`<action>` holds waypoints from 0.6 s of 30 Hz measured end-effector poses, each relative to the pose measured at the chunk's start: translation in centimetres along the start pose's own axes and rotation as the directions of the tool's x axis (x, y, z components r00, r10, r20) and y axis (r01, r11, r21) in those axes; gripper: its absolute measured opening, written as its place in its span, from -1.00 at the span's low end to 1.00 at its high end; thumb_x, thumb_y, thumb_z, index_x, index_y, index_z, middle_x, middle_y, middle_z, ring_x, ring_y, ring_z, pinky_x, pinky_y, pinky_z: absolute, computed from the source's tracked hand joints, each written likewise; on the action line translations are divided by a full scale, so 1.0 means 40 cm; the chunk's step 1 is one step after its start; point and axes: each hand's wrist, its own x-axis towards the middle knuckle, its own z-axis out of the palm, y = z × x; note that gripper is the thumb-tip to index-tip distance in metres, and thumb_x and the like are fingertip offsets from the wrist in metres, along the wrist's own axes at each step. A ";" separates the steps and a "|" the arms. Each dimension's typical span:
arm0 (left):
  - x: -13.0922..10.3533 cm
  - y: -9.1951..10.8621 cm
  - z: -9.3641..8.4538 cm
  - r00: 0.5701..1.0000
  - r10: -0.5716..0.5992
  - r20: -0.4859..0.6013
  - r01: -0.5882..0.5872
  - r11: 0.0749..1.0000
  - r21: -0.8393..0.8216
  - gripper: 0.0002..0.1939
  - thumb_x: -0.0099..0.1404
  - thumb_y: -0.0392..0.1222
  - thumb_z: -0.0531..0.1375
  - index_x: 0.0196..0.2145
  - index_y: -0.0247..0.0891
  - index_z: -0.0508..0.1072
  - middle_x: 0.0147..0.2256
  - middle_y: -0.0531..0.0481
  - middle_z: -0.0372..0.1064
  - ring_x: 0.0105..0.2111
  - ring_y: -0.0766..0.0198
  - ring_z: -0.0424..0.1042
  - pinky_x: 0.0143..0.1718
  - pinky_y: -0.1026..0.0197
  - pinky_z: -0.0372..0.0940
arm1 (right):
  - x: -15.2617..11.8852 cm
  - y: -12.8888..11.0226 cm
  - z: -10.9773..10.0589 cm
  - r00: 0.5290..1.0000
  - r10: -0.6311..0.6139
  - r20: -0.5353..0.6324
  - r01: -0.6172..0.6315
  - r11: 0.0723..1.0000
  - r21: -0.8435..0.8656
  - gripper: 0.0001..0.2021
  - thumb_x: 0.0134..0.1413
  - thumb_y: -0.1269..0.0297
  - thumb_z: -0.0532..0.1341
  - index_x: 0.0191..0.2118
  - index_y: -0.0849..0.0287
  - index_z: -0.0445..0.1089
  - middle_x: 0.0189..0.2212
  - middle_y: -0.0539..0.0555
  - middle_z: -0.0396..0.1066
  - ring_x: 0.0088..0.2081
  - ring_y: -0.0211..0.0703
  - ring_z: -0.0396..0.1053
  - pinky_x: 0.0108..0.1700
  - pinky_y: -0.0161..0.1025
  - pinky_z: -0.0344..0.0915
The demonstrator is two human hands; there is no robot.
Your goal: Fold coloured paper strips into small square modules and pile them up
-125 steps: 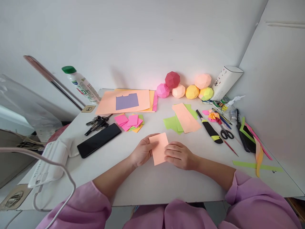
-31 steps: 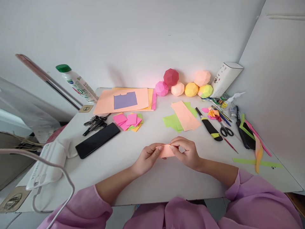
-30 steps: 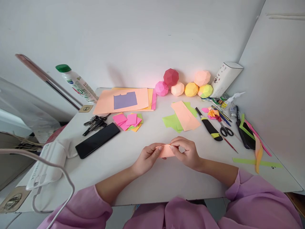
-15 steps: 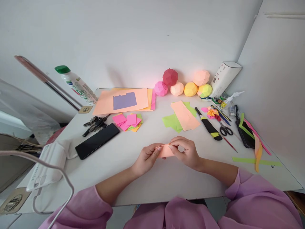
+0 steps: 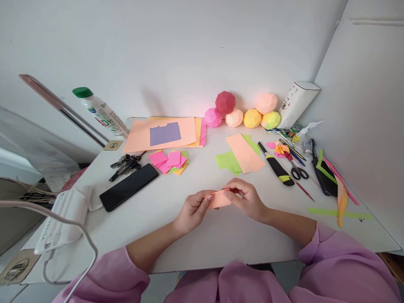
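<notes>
A small piece of peach paper (image 5: 220, 199), which looks folded, is held just above the table between both hands. My left hand (image 5: 193, 210) pinches its left end, thumb on the near face. At the right end my right hand (image 5: 245, 198) is closed on the top edge, thumb in front and fingers behind. Beyond the hands lie peach paper strips (image 5: 244, 152) on top of green paper (image 5: 226, 161). To the left of these is a loose pile of small pink, green and orange paper squares (image 5: 173, 158).
Faceted paper balls (image 5: 225, 102) line the wall. A utility knife (image 5: 277, 169), scissors (image 5: 299, 172) and a glue bottle (image 5: 304, 132) lie right. A phone (image 5: 129, 187), keys (image 5: 126, 164), a power strip (image 5: 65, 219) with cable and a green-capped bottle (image 5: 101, 111) are left. Paper sheets (image 5: 135, 136) lie behind.
My right hand has shifted slightly up and right along the peach paper, showing more of its near face. My left hand keeps its pinch, almost unmoved.
</notes>
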 end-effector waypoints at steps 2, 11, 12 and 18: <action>0.000 0.001 -0.001 1.000 0.004 -0.008 -0.004 1.000 0.008 -0.65 0.29 -0.05 -0.01 -0.10 -0.27 0.41 -0.35 -0.08 0.49 -0.40 0.23 0.43 -0.30 0.18 0.33 | 0.001 -0.002 -0.002 1.000 -0.007 0.014 0.007 1.000 0.001 -0.88 0.10 0.31 0.12 -0.35 0.18 0.39 -0.44 0.04 0.33 -0.39 -0.26 0.29 -0.38 -0.29 0.28; 0.000 0.000 -0.002 1.000 0.014 -0.015 -0.015 1.000 -0.010 -0.67 0.29 -0.06 0.00 -0.12 -0.27 0.41 -0.31 -0.08 0.48 -0.46 0.26 0.44 -0.35 0.18 0.33 | 0.005 0.001 -0.006 1.000 0.027 0.016 -0.028 0.998 0.059 -0.88 0.07 0.30 0.17 -0.37 0.17 0.44 -0.46 0.01 0.29 -0.43 -0.31 0.28 -0.40 -0.33 0.27; 0.001 0.000 -0.002 1.000 0.011 -0.013 -0.011 1.000 -0.014 -0.67 0.29 -0.06 0.00 -0.13 -0.27 0.41 -0.32 -0.08 0.49 -0.47 0.26 0.44 -0.35 0.18 0.33 | 0.004 0.002 -0.005 1.000 0.022 0.012 -0.023 0.998 0.063 -0.89 0.07 0.31 0.17 -0.36 0.17 0.44 -0.46 0.01 0.29 -0.43 -0.31 0.28 -0.41 -0.33 0.27; 0.003 0.002 -0.007 0.999 -0.022 0.024 0.023 0.998 -0.052 -0.68 0.30 -0.09 -0.01 -0.13 -0.30 0.39 -0.35 -0.09 0.49 -0.48 0.27 0.43 -0.35 0.17 0.33 | 0.003 0.014 -0.004 0.989 -0.148 -0.007 0.148 0.989 0.005 -0.86 0.05 0.36 0.18 -0.24 0.17 0.42 -0.48 0.02 0.35 -0.47 -0.31 0.27 -0.46 -0.34 0.25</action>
